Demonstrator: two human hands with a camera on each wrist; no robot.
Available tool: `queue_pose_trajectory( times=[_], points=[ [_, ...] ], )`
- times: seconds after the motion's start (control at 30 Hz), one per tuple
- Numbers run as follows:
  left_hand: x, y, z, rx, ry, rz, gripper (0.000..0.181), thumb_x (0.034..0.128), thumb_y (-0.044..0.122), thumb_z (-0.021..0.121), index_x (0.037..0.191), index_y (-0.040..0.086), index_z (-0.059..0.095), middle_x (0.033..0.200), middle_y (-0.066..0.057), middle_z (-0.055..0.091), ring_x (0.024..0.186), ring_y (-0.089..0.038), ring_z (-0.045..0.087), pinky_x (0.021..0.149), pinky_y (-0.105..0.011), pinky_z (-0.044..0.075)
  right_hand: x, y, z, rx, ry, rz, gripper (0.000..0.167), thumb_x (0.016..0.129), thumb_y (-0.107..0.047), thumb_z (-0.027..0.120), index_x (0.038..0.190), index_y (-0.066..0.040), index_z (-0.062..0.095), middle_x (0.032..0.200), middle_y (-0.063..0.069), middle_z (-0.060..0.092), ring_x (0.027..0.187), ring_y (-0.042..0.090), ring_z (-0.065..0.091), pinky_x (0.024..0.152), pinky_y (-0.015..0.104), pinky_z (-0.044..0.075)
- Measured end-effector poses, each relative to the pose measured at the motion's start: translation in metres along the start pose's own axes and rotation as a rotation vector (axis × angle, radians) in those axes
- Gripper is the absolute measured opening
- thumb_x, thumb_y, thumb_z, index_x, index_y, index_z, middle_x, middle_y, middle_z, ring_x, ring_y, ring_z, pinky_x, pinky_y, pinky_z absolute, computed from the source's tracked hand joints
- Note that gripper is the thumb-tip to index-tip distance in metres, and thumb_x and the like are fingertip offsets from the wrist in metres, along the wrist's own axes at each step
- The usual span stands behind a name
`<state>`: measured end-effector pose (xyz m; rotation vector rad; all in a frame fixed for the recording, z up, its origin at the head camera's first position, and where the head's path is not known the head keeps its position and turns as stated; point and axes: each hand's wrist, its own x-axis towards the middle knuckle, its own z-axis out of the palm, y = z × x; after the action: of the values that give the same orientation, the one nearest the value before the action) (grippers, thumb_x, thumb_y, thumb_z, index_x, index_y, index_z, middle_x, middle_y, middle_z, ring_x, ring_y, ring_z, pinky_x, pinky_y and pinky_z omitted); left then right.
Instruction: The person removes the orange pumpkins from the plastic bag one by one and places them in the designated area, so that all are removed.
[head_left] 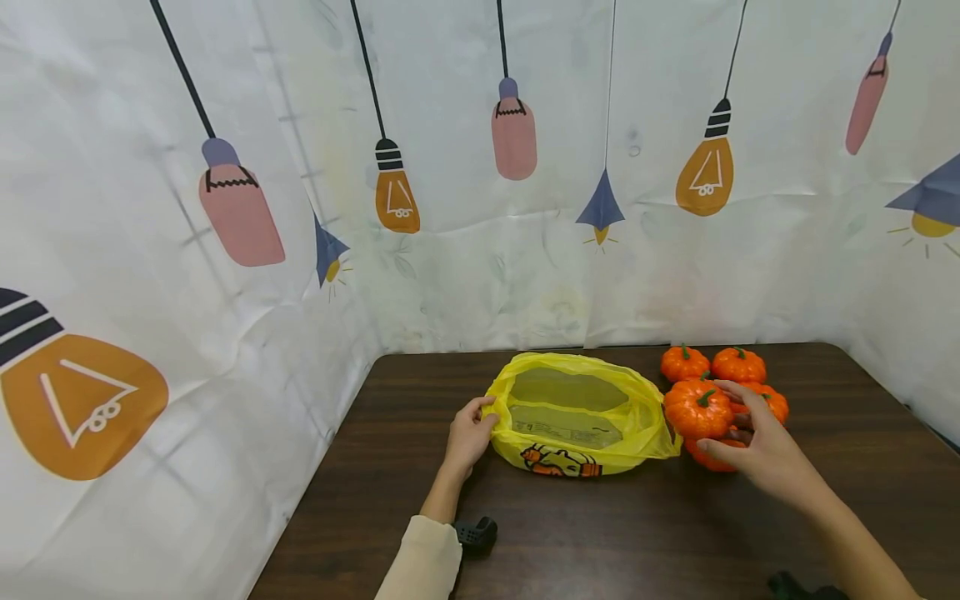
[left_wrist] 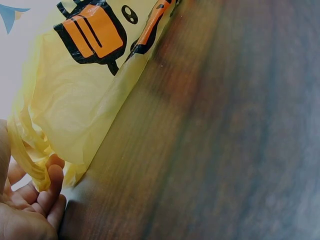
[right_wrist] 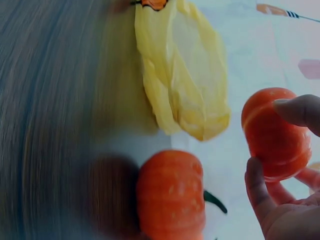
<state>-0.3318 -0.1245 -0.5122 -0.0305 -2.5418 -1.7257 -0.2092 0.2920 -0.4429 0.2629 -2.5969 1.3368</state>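
A yellow plastic bag (head_left: 577, 450) lies with its mouth spread wide on the dark table, a black and orange print on its near side. At the bag's left edge, my left hand (head_left: 470, 435) grips the rim; in the left wrist view, curled fingers (left_wrist: 55, 182) hold the gathered plastic (left_wrist: 30, 150). My right hand (head_left: 765, 450) holds a small orange pumpkin (head_left: 697, 408) between thumb and fingers, raised beside the bag's right end. The right wrist view shows this held pumpkin (right_wrist: 275, 135) apart from another pumpkin (right_wrist: 171, 195) standing on the table.
Several more orange pumpkins with green stems, such as one at the back (head_left: 738, 365), sit together right of the bag. A white curtain (head_left: 465, 292) printed with lamps hangs behind and left of the brown wooden table (head_left: 600, 533).
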Motion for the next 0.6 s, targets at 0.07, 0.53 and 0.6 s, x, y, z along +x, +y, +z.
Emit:
queue_pose_trajectory(
  times=[0.07, 0.53, 0.6],
  points=[
    [0.0, 0.0, 0.0, 0.001, 0.0, 0.0, 0.035, 0.0957, 0.019, 0.065, 0.13, 0.017, 0.07, 0.088, 0.0, 0.047, 0.064, -0.012, 0.041, 0.056, -0.022, 0.036, -0.002, 0.005, -0.004, 0.001, 0.013, 0.006, 0.089, 0.088, -0.012, 0.081, 0.156, -0.001, 0.025, 0.147, 0.031, 0.033, 0.095, -0.013, 0.051, 0.076, 0.012, 0.051],
    [0.001, -0.001, 0.0, 0.002, 0.002, 0.006, 0.035, 0.0955, 0.019, 0.065, 0.13, 0.015, 0.069, 0.087, 0.0, 0.047, 0.065, -0.012, 0.042, 0.056, -0.022, 0.036, -0.022, 0.037, -0.037, -0.065, 0.066, 0.095, 0.092, 0.091, -0.016, 0.078, 0.158, 0.005, 0.017, 0.149, 0.035, 0.025, 0.098, -0.009, 0.049, 0.07, 0.011, 0.049],
    [0.001, -0.001, 0.0, 0.002, 0.004, 0.006, 0.035, 0.0955, 0.019, 0.065, 0.13, 0.015, 0.069, 0.087, 0.0, 0.047, 0.065, -0.012, 0.042, 0.056, -0.022, 0.036, -0.024, 0.042, -0.042, -0.078, 0.057, 0.133, 0.093, 0.093, -0.018, 0.077, 0.158, 0.006, 0.015, 0.15, 0.038, 0.022, 0.097, -0.004, 0.052, 0.068, 0.014, 0.05]
  ],
)
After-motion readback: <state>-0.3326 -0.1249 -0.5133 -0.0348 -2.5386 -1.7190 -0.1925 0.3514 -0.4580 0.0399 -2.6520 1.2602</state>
